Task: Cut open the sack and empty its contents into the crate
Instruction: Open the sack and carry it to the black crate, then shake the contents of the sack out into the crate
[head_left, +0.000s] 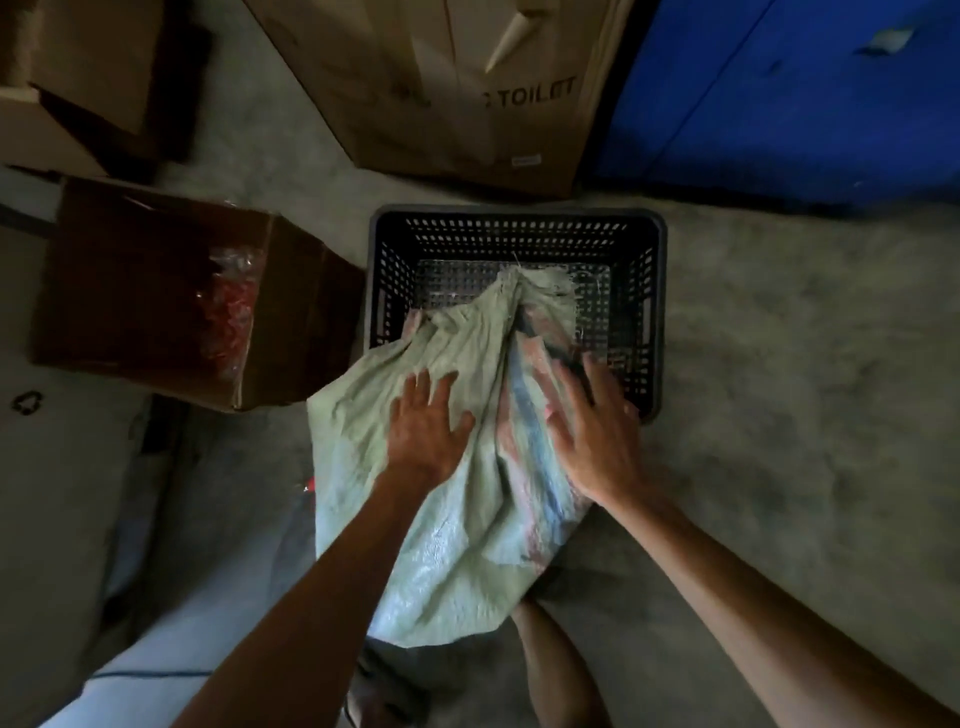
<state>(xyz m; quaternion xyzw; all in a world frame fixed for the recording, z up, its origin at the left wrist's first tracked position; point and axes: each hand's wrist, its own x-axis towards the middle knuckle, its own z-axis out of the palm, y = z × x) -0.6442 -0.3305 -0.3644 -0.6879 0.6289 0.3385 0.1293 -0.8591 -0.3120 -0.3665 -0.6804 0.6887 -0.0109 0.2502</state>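
Note:
A pale green woven sack (457, 525) with red and blue stripes lies tilted over the near rim of a black perforated plastic crate (519, 223), its gathered top end inside the crate. My left hand (428, 423) rests flat on the sack's left side with fingers spread. On the striped right side lies my right hand (592, 426), also flat and spread, close to the crate's near right corner. Neither hand grips anything. The crate floor that shows beyond the sack looks bare. The sack's contents are hidden.
An open brown cardboard box (291, 322) holding red items in clear plastic stands left of the crate. A large carton marked TOILET (467, 88) and a blue cabinet (779, 98) stand behind it. More cardboard lies at far left. The floor is grey concrete.

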